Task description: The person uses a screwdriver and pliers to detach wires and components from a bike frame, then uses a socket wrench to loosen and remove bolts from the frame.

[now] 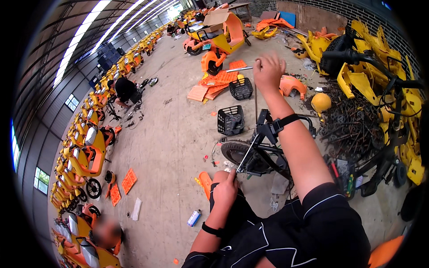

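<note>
My left hand, low in the middle, is closed around a slim silver wrench with the thumb along its shaft. The wrench's far end reaches the stripped black scooter frame in front of my knees. My raised right hand is at the top of a T-handle wrench; its crossbar sticks out leftward and its long shaft runs down to the frame. The fingers are slightly blurred and hide the joint of that tool. Beside the frame is a black-tyred wheel.
Two black baskets and orange panels lie ahead. A yellow-orange scooter stands beyond. Dark metal parts and yellow body panels pile up at right. A spray can lies at left; scooters and people line that side.
</note>
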`<action>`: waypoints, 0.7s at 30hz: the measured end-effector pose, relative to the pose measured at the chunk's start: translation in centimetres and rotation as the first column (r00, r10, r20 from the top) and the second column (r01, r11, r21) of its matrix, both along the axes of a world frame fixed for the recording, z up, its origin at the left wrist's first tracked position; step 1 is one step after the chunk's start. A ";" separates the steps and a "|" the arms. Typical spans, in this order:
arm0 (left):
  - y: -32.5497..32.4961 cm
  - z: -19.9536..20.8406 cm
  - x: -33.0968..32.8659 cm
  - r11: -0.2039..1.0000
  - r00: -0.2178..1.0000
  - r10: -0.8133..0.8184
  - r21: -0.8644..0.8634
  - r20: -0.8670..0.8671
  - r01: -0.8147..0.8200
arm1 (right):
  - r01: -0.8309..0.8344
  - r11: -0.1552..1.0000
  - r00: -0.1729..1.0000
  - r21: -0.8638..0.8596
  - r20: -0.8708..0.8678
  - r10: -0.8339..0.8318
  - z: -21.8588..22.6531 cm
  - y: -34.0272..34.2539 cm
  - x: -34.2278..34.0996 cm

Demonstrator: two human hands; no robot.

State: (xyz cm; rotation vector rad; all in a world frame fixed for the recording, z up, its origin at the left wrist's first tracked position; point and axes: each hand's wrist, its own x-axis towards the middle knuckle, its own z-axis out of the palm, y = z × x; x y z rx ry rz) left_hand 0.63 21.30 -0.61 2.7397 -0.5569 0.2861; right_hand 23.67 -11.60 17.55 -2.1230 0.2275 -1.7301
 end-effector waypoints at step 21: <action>0.0 1.1 -0.1 0.999 0.997 0.027 0.033 -0.073 -0.024 | -0.765 0.643 0.644 -0.035 -0.010 0.765 1.8 5.0 -3.4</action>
